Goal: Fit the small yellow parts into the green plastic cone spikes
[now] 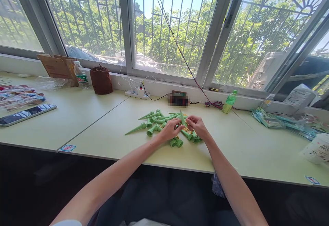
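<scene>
Over a loose pile of green plastic spikes [135, 129], each a hollow cone with a wider ribbed collar, both my hands work close together. My left hand [170, 129] is closed around one green spike [182, 117], its tip pointing up and away from me. Right beside it, my right hand [197, 126] is closed in a pinch near that spike's side; what its fingertips hold is too small to make out. Small yellow pieces [177, 138] lie among the spikes, partly hidden by my hands.
A phone [28, 114] and plastic-wrapped goods lie on the table at left. Along the window stand a water bottle [81, 74], a brown container [101, 79], a power strip [136, 94] and a green bottle [229, 102]. Blue-green packets [272, 118] lie at right.
</scene>
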`<state>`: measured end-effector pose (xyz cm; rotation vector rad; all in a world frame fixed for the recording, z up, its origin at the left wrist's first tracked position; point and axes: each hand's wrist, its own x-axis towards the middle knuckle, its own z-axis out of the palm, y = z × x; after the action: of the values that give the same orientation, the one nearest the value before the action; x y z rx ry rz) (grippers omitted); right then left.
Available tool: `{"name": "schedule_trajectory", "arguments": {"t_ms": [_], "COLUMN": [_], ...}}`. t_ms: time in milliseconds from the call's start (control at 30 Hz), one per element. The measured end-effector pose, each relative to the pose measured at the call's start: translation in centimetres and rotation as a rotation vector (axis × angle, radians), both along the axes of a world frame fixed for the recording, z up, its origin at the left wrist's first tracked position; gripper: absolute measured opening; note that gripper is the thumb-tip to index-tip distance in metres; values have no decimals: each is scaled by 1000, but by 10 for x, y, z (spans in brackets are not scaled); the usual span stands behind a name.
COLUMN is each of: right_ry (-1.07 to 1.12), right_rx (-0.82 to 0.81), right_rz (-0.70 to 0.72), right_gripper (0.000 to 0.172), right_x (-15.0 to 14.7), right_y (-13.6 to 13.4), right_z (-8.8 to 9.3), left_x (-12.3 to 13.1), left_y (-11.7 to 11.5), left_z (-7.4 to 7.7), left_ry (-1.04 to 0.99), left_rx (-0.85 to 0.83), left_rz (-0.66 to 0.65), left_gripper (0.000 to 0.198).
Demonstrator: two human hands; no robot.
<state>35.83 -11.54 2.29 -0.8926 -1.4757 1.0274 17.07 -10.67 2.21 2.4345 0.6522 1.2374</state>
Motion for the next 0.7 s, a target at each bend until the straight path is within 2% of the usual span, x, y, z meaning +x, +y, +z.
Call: {"name": "schedule_trajectory", "arguments": {"t_ms": [133,367,533,700], "right_ry": [1,17,59,102], "right_rx": [-28,-44,7,31], "right_rz": [15,29,-16,-162], "right_gripper": [37,36,32,34], "right_x": [0,0,0,1], "right_y": [0,-1,5,7], "right_z": [0,0,-4,-2], "left_x": [0,1,9,14], "left_y": [-2,3,9,10], "left_z": [-1,-9,-13,-10], "left_ry": [2,17,-46,-161], "left_rx": [43,119,92,-15], "left_rz": [-39,-52,93,256], "left_gripper": [18,46,40,26]}}
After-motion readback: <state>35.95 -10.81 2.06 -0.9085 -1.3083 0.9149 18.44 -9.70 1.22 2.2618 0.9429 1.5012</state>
